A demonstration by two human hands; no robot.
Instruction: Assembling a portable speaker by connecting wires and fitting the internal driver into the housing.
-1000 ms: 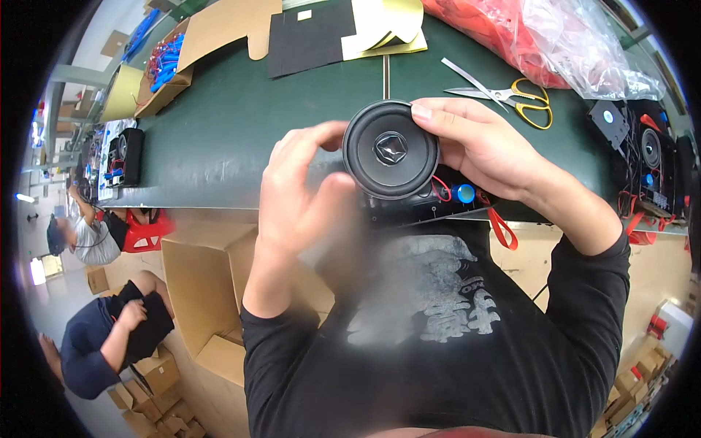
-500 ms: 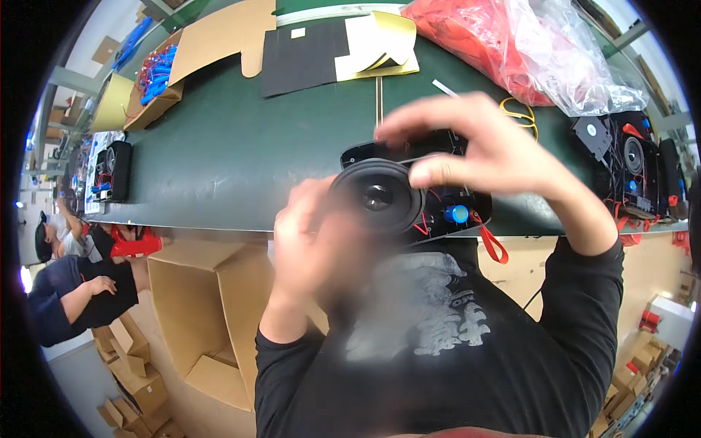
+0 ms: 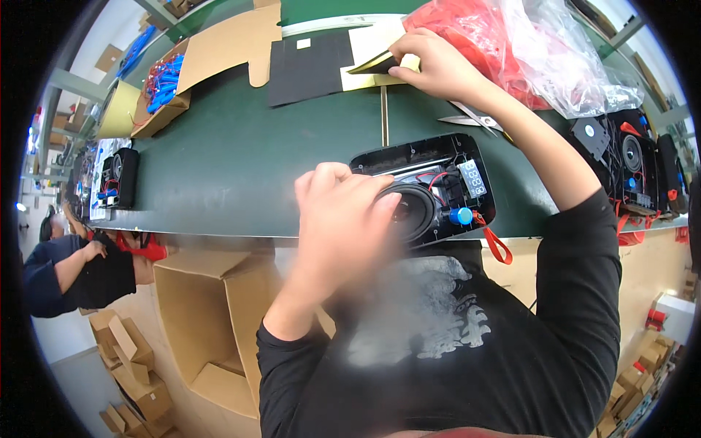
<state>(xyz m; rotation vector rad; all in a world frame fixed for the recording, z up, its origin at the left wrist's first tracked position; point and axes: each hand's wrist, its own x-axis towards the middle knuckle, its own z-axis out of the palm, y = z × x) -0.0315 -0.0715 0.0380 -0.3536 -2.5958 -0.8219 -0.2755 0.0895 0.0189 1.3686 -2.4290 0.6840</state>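
Observation:
A round black speaker driver (image 3: 415, 213) sits in an open black speaker housing (image 3: 409, 150) at the bench's near edge. My left hand (image 3: 339, 215) is closed over the driver's left side, its thumb and fingertips on the rim; the palm hides part of the housing. Also inside the housing are a small digit display board (image 3: 472, 179), a blue cylindrical part (image 3: 461, 216) and thin wires. A red strap loop (image 3: 496, 244) hangs from its right corner. Farther off, my right hand (image 3: 442, 69) pinches the lifted corner of a black sheet with yellow backing (image 3: 358, 79).
Scissors (image 3: 471, 120) lie below my right forearm. A clear bag of red material (image 3: 504, 51) fills the far right, with more housings (image 3: 631, 157) nearer. At left are a carton of blue wired parts (image 3: 164, 80) and another housing (image 3: 117, 179). A large carton (image 3: 204, 314) and a person (image 3: 80, 270) are beyond the edge.
My right hand has moved from the housing to the far sheet and grasped its corner. The driver, tilted up before, now lies lower in the housing, with my left hand still on it.

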